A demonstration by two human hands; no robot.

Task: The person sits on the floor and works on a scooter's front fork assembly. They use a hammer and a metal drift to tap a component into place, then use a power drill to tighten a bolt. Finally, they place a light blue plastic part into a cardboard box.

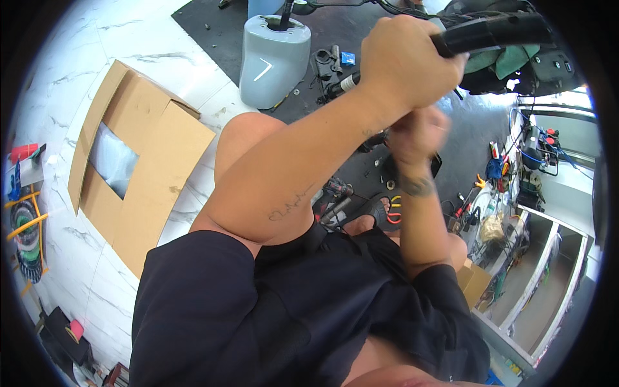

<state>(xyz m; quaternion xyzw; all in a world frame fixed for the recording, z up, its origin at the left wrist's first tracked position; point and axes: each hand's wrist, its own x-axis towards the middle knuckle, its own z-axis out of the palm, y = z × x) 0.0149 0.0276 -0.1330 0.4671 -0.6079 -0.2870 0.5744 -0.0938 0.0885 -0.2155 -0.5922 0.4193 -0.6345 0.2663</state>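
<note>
My left hand (409,64) is closed in a fist around a black curved bar (496,33), which juts out from it toward the upper right. Close below my left wrist, my right hand (419,137) is raised with the fingers curled. It is blurred by motion, and part of it is hidden behind the left wrist, so what it grips cannot be made out. Behind the black bar lie dark scooter-like parts (554,68) and a green cloth (512,61).
An open cardboard box (155,193) with a wrapped pale item stands at left. A grey-blue scooter body panel (274,64) sits on the black mat (351,29). A power drill (336,188) lies near my foot. Tools and a metal-framed shelf (554,258) are at right.
</note>
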